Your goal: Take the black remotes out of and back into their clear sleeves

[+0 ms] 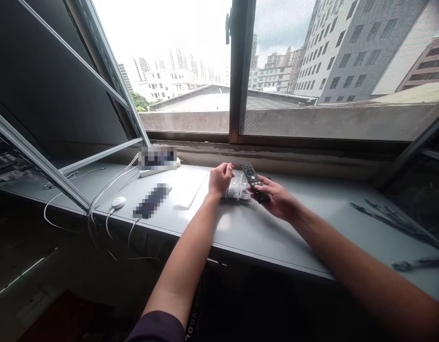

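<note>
My right hand (276,195) is wrapped round the lower part of a black remote control (252,175). The remote tilts up and to the left, its buttons facing me. To its left my left hand (220,179) is closed in a loose fist, and whatever may be inside its fingers is hidden. Between and just behind the hands lies a clear plastic bag (237,189) on the grey tabletop (233,232). Its contents are too small to make out. Beside my left forearm some white paper (191,187) lies flat.
On the left lie a blurred-out dark object (151,200), a white round device (118,203) with a cable, and a white power strip (158,167). A metal frame (109,95) leans at the left. Dark thin items (390,218) lie far right. Behind stands a window (237,71).
</note>
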The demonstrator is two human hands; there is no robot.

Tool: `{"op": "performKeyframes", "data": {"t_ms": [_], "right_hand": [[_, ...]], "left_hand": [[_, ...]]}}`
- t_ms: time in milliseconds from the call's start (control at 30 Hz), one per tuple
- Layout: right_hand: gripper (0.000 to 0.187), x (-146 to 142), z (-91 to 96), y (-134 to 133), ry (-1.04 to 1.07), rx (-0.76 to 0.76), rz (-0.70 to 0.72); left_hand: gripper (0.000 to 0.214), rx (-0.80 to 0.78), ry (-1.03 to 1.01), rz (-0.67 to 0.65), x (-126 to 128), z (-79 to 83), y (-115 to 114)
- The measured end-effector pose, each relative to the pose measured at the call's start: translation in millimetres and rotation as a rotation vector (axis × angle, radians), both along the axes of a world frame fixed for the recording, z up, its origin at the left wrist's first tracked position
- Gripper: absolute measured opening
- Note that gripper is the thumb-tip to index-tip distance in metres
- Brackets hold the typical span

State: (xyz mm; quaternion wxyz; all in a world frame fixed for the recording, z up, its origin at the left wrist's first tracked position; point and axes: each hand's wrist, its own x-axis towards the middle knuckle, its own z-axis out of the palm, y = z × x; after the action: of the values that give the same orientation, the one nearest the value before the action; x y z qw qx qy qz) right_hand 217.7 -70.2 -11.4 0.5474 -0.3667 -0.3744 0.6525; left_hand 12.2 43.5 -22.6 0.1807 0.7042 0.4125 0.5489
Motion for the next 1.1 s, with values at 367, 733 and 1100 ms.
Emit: {"op": "performKeyframes", "data": {"t_ms": [367,733,1100], "right_hand": [[0.055,2.7,-6.0,4.3,-0.407,0.403,-0.19],[0.052,7.0,-0.7,0.3,-0.629,0.489,-0.34],[0.051,34.7,-10.0,18.3,-1.24,0.449,-0.417]], "left_hand": [[0.03,-0.023,-0.004,-0.003,0.4,-0.9,0.2],[0.031,-0.051,0.024,0.002,0.5,-0.3,-0.6],[0.031,-0.054,0.022,-0.018,0.7,-0.3,-1.8]]}}
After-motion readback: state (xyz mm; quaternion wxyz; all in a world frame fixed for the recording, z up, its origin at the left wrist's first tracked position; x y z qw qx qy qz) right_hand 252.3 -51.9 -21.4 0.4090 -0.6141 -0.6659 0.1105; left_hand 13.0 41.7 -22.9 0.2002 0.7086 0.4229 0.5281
